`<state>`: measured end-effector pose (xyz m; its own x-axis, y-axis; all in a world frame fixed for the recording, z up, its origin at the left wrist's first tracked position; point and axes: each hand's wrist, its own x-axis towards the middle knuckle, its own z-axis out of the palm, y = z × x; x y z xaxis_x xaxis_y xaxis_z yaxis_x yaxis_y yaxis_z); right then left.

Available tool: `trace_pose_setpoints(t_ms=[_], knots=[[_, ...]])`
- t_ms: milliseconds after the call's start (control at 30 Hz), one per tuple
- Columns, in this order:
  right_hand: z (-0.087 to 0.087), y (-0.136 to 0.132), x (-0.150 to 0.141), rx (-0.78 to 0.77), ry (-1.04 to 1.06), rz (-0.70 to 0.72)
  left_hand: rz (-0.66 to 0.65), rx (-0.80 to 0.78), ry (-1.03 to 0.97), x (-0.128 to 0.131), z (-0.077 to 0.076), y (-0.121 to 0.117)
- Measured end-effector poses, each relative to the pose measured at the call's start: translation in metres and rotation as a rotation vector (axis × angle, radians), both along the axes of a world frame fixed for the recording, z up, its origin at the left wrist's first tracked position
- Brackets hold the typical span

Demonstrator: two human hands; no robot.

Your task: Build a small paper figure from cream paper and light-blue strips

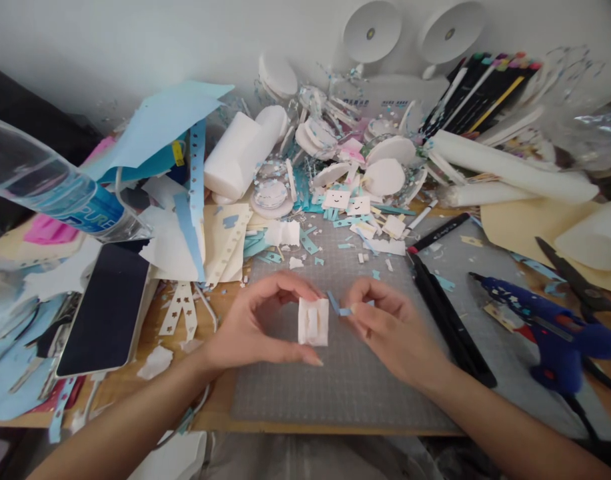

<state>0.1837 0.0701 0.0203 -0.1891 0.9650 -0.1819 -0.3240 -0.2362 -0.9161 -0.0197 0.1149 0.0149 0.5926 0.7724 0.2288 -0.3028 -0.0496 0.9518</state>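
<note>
Between the thumb and fingers of my left hand (265,320) is a small white square paper piece (313,323), with a raised folded strip down its middle. My right hand (385,323) pinches a narrow blue paper strip (344,311), which is bent and points toward the white square without clearly touching it. Both hands are above the grey cutting mat (335,393). Beyond them lie small white cards with drawn smiling faces (337,199), among blue and white paper scraps (310,240).
A blue glue gun (540,327), scissors (575,280) and a black pen (440,233) lie to the right. On the left are a phone (105,307) and a tilted water bottle (60,187). White foam discs (385,175) pile up at the back, near a two-headed lamp (371,32).
</note>
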Motion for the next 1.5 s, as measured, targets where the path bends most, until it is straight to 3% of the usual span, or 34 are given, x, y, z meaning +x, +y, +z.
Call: trace_pose_setpoints(t_ms=[400,833,1200,1500], knots=[[-0.002,-0.006,0.001,0.012,0.014,0.109,0.098,0.310,0.068,0.002,0.002,-0.001],[-0.002,-0.007,0.000,-0.012,0.016,0.150,0.101,0.326,0.071,0.001,0.000,-0.001],[0.010,-0.003,-0.006,0.019,-0.102,0.131,0.108,0.365,0.105,0.001,0.000,-0.001],[0.010,-0.003,-0.005,0.058,-0.189,0.147,0.099,0.360,0.116,0.000,0.001,-0.002]])
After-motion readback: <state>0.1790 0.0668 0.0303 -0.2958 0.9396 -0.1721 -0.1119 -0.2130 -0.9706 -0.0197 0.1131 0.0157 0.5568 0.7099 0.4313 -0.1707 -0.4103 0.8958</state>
